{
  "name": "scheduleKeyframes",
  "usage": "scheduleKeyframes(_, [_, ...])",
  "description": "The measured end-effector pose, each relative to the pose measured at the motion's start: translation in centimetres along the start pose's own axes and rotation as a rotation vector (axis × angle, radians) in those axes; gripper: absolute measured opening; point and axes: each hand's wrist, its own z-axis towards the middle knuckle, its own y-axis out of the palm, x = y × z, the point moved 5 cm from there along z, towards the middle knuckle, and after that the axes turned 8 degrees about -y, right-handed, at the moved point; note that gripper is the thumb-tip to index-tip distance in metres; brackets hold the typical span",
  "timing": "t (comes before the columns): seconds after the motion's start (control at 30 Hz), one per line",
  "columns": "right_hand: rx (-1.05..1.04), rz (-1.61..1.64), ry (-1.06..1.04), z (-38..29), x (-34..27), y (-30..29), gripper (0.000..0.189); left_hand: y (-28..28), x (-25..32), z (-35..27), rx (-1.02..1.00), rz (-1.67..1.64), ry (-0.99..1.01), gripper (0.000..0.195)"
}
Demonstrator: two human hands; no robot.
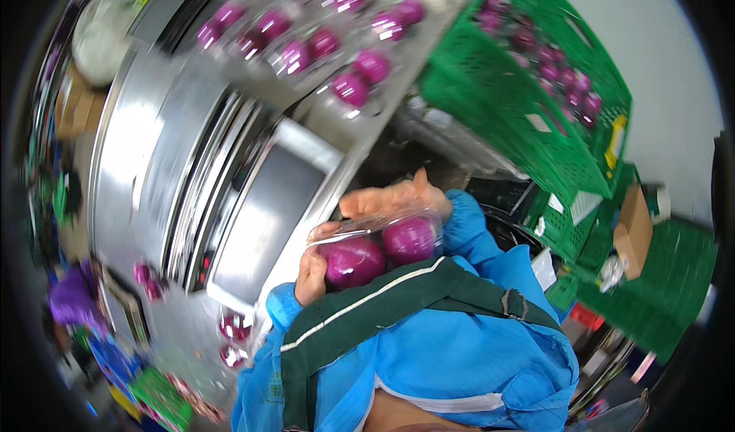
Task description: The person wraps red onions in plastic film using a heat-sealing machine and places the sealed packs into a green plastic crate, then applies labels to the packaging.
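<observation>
A clear plastic pack of two red onions [355, 261] is close to my chest, over the dark green apron. My left hand [312, 268] grips one end of the pack, with fingers at its upper edge. Along the pack's far side lies my right hand [396, 197], fingers stretched out and blurred; whether it presses on the wrap I cannot tell. Before me is a steel wrapping machine [270, 213] with a flat plate. Several wrapped onion pairs [351, 89] rest on the steel table beyond it. Two more onions [234, 326] lie on the steel surface at the lower left.
A large green plastic crate [476, 81] holding packed onions stands at the upper right. More green crates [649, 300] and a cardboard box [633, 231] are at the right. A purple garment [74, 297] and a green crate [161, 397] show at the lower left.
</observation>
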Motion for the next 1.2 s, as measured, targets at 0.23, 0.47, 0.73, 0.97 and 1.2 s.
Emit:
scheduleKeyframes(0.23, [-0.078, -1.16, 0.347, -9.4, -16.0, 1.7, 0.053, 14.2, 3.7, 13.0, -0.461, 0.179, -0.149, 0.054])
scheduleKeyframes(0.47, [0.5, -1.333, 0.236, -19.2, -21.4, 0.0, 0.053, 26.8, 5.3, 22.5, -0.813, 0.598, -0.027, 0.052])
scheduleKeyframes(0.73, [1.403, -1.084, -0.707, -33.2, -32.8, 4.1, 0.054, 46.5, 8.1, 37.6, -1.224, 1.155, 0.204, 0.052])
scheduleKeyframes(0.97, [1.973, -1.581, -0.402, -41.7, -40.7, -3.8, 0.047, 54.0, -8.0, 44.0, -1.109, 1.591, 0.722, 0.107])
scheduleKeyframes(1.2, [2.208, -1.719, 0.015, -45.0, -38.8, -10.8, 0.046, 52.9, -12.9, 46.3, -1.263, 1.749, 0.706, 0.112])
